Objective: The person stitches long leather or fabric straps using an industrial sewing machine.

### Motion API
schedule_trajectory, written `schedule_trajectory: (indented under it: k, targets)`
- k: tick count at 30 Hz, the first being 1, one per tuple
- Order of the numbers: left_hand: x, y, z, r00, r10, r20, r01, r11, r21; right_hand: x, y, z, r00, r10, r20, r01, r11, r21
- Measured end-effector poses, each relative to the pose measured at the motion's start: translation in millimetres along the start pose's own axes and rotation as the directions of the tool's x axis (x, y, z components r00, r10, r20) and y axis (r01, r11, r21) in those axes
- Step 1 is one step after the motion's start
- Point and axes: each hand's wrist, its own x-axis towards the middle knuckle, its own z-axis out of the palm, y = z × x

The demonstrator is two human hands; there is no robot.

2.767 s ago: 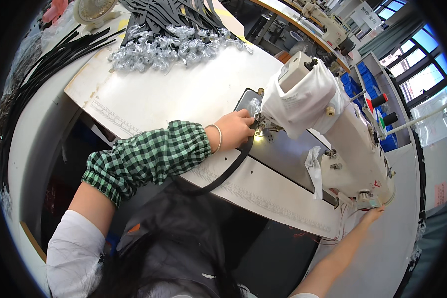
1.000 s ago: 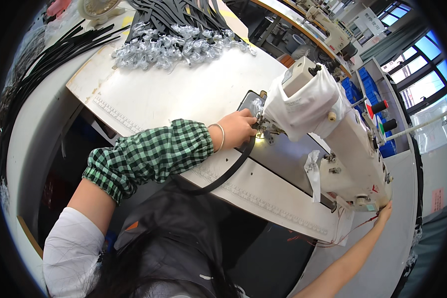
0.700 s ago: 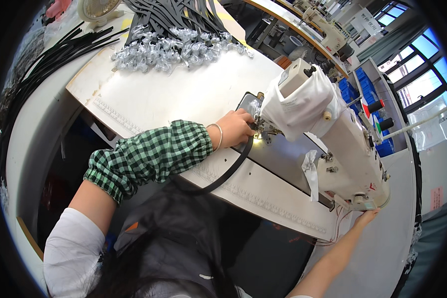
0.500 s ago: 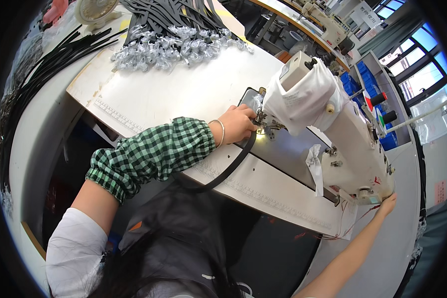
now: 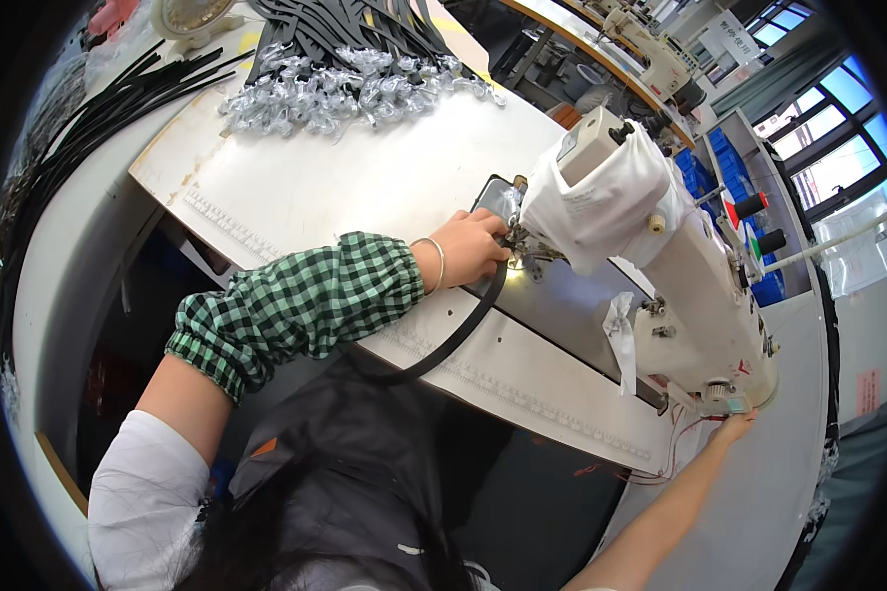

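Note:
A black strap (image 5: 450, 342) runs from under the needle area of a white sewing machine (image 5: 705, 281) and curves down over the table's near edge toward my lap. My left hand (image 5: 466, 248), its wrist in a bracelet and its forearm in a green checked sleeve, pinches the strap's end beside the presser foot. The machine's lamp lights that spot, and the fingertips are partly hidden by the machine parts. Off to the right, my right hand (image 5: 734, 426) is at the low right end of the machine, by its small panel and dial. Its fingers are mostly hidden there.
Many black straps with clear plastic-wrapped ends (image 5: 350, 89) lie at the table's far side. More long black strips (image 5: 99, 128) are at the left. A white cloth (image 5: 601, 192) covers the machine head. Thread spools (image 5: 752, 205) and blue bins (image 5: 727, 158) stand at right.
My right hand has shifted left and slightly nearer along the machine's right end. My left hand and the strap stay nearly in place. The view has tilted a little.

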Motion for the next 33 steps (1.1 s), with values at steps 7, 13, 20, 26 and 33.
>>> schedule_trajectory:
  k: [7,13,20,26,33]
  targets:
    - [-17.6,-15.8,-3.6,0.987,0.161,-0.007,-0.160,0.984,0.072,-121.5,-136.9,6.7,0.968,-0.132,-0.216,0.100,0.983,-0.151]
    - [-17.2,-12.5,-10.7,0.952,0.307,0.015,-0.307,0.948,0.088,-280.6,-214.9,22.0,0.771,-0.588,0.246,0.508,0.800,0.320]
    - [-20.7,-11.3,-12.3,0.930,0.365,-0.039,-0.362,0.930,0.053,-396.2,-291.9,49.8,-0.103,-0.918,0.383,0.511,0.282,0.812]
    - [-14.0,-17.6,-19.3,0.954,0.300,0.016,-0.301,0.951,0.072,-405.8,-286.4,69.5,-0.140,-0.935,0.326,0.488,0.221,0.844]
    - [38.8,-72.3,-17.3,0.982,-0.182,0.058,0.190,0.965,-0.181,-408.3,-280.8,63.8,-0.126,-0.929,0.348,0.472,0.252,0.845]
